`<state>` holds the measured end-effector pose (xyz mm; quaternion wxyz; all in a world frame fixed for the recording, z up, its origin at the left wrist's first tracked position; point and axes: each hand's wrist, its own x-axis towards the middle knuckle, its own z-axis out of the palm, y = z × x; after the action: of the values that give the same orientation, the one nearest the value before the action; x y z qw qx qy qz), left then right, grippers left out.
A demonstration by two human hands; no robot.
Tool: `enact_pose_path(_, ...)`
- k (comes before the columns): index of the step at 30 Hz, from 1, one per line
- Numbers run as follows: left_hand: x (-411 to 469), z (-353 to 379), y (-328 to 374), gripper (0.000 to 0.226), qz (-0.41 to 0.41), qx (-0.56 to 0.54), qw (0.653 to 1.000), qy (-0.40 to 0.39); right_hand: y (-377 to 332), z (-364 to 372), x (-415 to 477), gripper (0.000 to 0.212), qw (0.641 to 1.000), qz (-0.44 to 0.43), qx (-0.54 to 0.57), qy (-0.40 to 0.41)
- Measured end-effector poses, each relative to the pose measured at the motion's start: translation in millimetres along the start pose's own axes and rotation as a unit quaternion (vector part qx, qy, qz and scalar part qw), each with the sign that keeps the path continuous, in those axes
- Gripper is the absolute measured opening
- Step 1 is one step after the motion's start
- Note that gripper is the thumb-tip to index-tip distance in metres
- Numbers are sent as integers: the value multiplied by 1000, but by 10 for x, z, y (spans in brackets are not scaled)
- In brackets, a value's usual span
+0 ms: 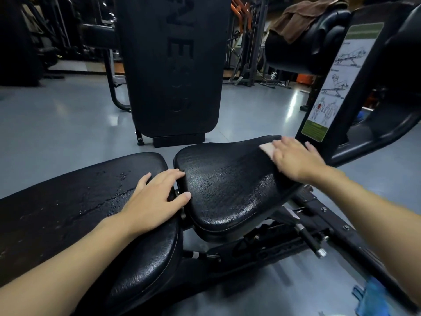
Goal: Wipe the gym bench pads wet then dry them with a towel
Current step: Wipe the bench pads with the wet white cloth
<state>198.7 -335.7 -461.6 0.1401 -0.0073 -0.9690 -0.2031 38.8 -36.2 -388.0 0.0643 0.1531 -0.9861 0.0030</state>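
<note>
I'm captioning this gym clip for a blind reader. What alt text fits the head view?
A person's right hand presses a pale cloth flat on the far edge of a black seat pad, while the left hand rests open on the wet back pad beside it. A brown towel hangs on a machine behind.

Two forearms enter from the near edge on either side of the seat pad (227,185), both bare along all that is visible, with no sleeve or cuff in view. The left hand (155,201), at the pad's left, carries no glove, ring, watch or band. The right hand (293,158), at the pad's far right corner, is likewise ungloved, wrist unadorned. Fingernails are short and unpainted.
</note>
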Motion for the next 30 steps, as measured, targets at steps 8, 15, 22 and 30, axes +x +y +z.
enact_pose_path(8,6,-8,24,70,-4,-11,1000,-1,-726,91,-104,56,998,-61,-24,-19)
enact_pose_path(15,-13,-76,90,74,-22,-42,999,3,-1638,195,-485,58,976,-208,-22,-54)
enact_pose_path(22,-9,-61,71,62,-34,-27,999,-4,-1376,135,-305,54,971,-231,-17,-67)
enact_pose_path(30,28,19,-36,94,-12,7,1000,-6,-120,-82,311,55,999,-2,-13,-42)
